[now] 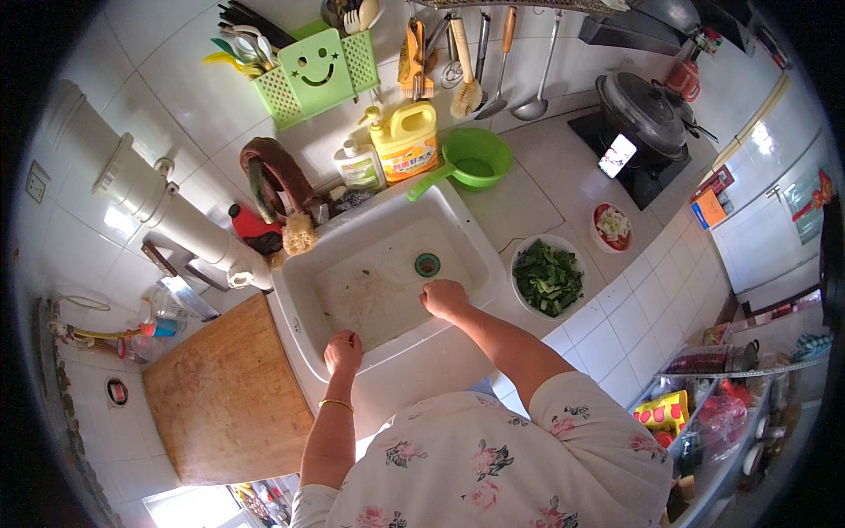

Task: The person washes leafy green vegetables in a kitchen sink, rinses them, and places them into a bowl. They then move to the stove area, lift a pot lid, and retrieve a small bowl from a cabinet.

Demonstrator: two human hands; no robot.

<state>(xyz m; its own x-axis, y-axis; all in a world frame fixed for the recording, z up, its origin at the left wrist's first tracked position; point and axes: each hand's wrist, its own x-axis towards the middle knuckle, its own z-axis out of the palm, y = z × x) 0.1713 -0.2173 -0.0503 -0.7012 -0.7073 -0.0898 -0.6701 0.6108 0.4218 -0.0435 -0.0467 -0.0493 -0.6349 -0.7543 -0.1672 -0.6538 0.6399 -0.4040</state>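
A white ceramic sink (pixel 389 284) lies before me, its bottom marked by brownish stains and a few green leaf scraps. Over its front left rim is my left hand (pixel 343 353), fingers curled, with a gold-coloured bangle (pixel 337 402) on the wrist. My right hand (pixel 445 299) is closed like a fist above the sink's front right part, just short of the green-ringed drain (pixel 427 265). I see nothing held in either hand, though their undersides are hidden. Right of the sink stands a white bowl of chopped leafy greens (pixel 548 277).
A wooden cutting board (pixel 224 402) lies left of the sink. Behind stand a green plastic ladle (pixel 478 158), a yellow detergent jug (pixel 406 142) and a white bottle (pixel 360 165). Farther right are a small bowl of chopped food (pixel 612 228), a phone (pixel 618 157) and a dark lidded pot (pixel 643 109).
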